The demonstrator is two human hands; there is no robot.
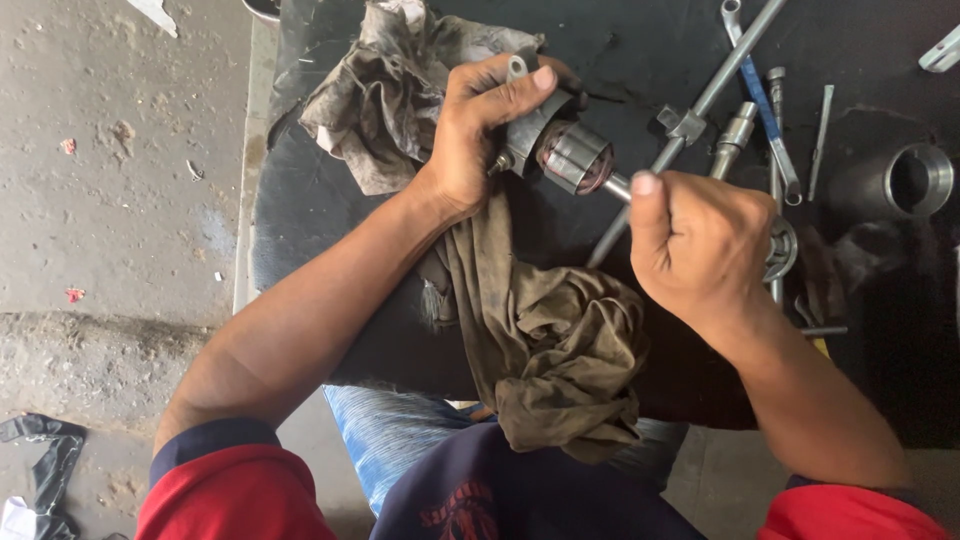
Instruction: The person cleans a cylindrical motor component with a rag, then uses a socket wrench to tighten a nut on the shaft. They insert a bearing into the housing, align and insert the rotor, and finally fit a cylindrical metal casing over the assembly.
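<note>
Over the dark bench, left hand (470, 130) clasps a motor armature (570, 155); right hand (700, 240) fists its shaft end.

long rod (700, 105), wrench (765, 110), metal ring (920, 178) on dark bench (640, 40).

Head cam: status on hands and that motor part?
Left hand clamped on motor armature. Right hand fisted around its shaft end. Dirty rag draped beneath; loose wrenches alongside, not obstructing.

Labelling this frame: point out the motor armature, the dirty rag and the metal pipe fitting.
motor armature (575, 160), head view, on its ribbed drum.
dirty rag (555, 350), head view, on the bunched lower folds.
metal pipe fitting (925, 180), head view, on its open rim.
</note>
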